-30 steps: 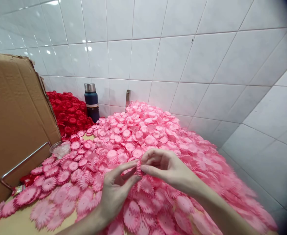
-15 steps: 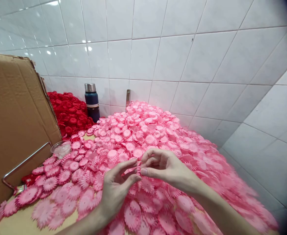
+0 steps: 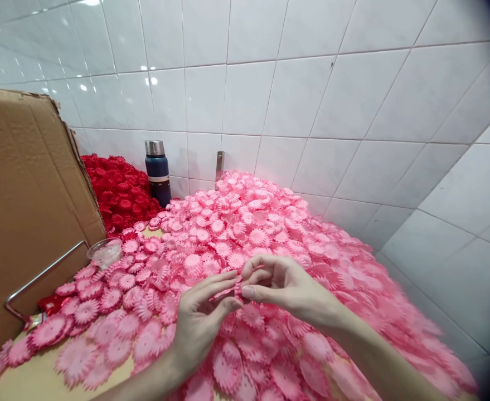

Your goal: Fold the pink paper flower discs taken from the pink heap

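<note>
1. Over a heap of pink flower cutouts [image 3: 270, 234], two bare hands meet near the lower middle of the view, fingertips drawn together.
2. Between them sits a small pink flower piece [image 3: 237, 285], pinched from both sides. It is mostly hidden by the fingers, so its exact shape cannot be made out.
3. The left hand [image 3: 200, 320] comes up from the bottom edge, thumb and forefinger closed on the piece. The right hand [image 3: 284, 287] reaches in from the lower right, thumb and curled fingers closed on the same piece. A two-sided pinch like this looks suited to working something thin and light.
4. The piece is held just above the heap, close to the loose cutouts, which keeps the supply within easy reach.
5. The heap slopes up against a white tiled wall [image 3: 295, 94] and spills forward over a tan work surface [image 3: 39, 381].
6. A separate mound of red flower cutouts [image 3: 119, 192] lies at the back left, the colours kept mostly apart.
7. A dark blue flask [image 3: 158, 172] with a metal cap stands upright between the two mounds, against the wall.
8. A cardboard sheet [image 3: 23, 211] stands at the left; a small clear dish [image 3: 103, 253] and a metal handle [image 3: 39, 275] sit at its foot.
9. No readable writing or brand shows anywhere.
</note>
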{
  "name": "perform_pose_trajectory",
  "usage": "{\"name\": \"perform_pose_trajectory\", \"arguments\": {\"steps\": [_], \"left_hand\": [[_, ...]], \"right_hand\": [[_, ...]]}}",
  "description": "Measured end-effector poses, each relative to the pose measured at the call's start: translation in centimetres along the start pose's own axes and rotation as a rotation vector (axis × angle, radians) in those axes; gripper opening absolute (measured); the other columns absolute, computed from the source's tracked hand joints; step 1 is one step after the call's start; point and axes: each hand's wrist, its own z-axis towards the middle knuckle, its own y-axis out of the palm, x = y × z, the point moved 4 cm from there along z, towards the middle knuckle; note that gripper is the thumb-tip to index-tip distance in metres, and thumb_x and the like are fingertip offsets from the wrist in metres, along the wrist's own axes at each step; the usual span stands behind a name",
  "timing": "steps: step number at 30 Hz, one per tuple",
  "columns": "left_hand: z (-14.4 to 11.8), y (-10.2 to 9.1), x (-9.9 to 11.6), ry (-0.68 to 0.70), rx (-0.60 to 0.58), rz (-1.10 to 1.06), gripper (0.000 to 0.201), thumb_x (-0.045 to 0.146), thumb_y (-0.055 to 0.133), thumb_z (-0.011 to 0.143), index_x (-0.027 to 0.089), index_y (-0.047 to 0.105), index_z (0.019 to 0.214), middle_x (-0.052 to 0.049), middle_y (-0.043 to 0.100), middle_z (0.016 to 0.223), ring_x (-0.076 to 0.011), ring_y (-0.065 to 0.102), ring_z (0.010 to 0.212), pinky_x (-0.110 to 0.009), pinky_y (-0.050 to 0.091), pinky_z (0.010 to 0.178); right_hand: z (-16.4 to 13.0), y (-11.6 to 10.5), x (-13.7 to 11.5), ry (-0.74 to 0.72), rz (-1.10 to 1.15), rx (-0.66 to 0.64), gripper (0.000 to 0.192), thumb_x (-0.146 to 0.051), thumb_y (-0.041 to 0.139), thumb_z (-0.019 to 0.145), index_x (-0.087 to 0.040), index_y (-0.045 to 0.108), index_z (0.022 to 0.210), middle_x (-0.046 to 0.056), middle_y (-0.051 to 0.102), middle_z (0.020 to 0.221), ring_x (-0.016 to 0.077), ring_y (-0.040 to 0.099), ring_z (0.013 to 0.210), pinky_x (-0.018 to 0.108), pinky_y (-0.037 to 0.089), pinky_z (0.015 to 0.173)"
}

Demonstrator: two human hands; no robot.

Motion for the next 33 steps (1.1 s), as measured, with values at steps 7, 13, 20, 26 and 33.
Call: {"name": "perform_pose_trajectory", "arguments": {"steps": [7, 13, 20, 26, 33], "left_hand": [[-0.1, 0.4, -1.0, -0.189, -0.039, -0.203, 0.016, 0.022, 0.078, 0.074, 0.020, 0.074, 0.089, -0.008, 0.072, 0.113, -0.0235, 0.067, 0.107, -0.030, 0.058, 0.087], [-0.2, 0.4, -0.7, -0.196, -0.083, -0.054, 0.019, 0.029, 0.064, 0.087, 0.016, 0.071, 0.074, -0.012, 0.071, 0.111, -0.0263, 0.062, 0.114, -0.036, 0.050, 0.098], [-0.1, 0.7, -0.3, -0.155, -0.093, 0.075, 0.020, 0.029, 0.057, 0.091, 0.018, 0.068, 0.078, -0.009, 0.063, 0.119, -0.0233, 0.060, 0.112, -0.032, 0.050, 0.092], [-0.2, 0.4, -0.2, -0.094, -0.094, 0.144, 0.022, 0.028, 0.056, 0.092, 0.018, 0.064, 0.075, -0.008, 0.060, 0.115, -0.0209, 0.056, 0.113, -0.029, 0.046, 0.093], [0.1, 0.5, -0.3, -0.082, -0.095, 0.139, 0.021, 0.028, 0.056, 0.092, 0.017, 0.066, 0.077, -0.009, 0.062, 0.108, -0.0223, 0.060, 0.106, -0.032, 0.047, 0.091]], "right_hand": [[0.0, 0.4, 0.0, -0.091, -0.179, 0.069, 0.014, -0.018, 0.070, 0.079, -0.017, 0.058, 0.085, 0.003, 0.066, 0.081, 0.0157, 0.064, 0.075, 0.030, 0.052, 0.068], [-0.4, 0.8, -0.4, -0.197, -0.384, 0.113, 0.011, -0.008, 0.059, 0.080, -0.019, 0.056, 0.081, 0.002, 0.062, 0.080, 0.0158, 0.059, 0.076, 0.031, 0.051, 0.070], [-0.5, -0.5, -1.1, -0.231, -0.557, 0.174, 0.012, -0.008, 0.053, 0.079, -0.019, 0.057, 0.078, 0.002, 0.061, 0.076, 0.0149, 0.055, 0.070, 0.030, 0.048, 0.064], [-0.5, -0.3, -1.3, -0.263, -0.702, 0.161, 0.021, -0.002, 0.052, 0.074, -0.019, 0.065, 0.075, 0.001, 0.067, 0.075, 0.0151, 0.059, 0.070, 0.029, 0.049, 0.065], [-0.3, 0.3, -1.0, -0.233, -0.696, 0.092, 0.019, -0.006, 0.056, 0.076, -0.019, 0.069, 0.075, 0.003, 0.071, 0.078, 0.0169, 0.062, 0.071, 0.031, 0.051, 0.066]]}}
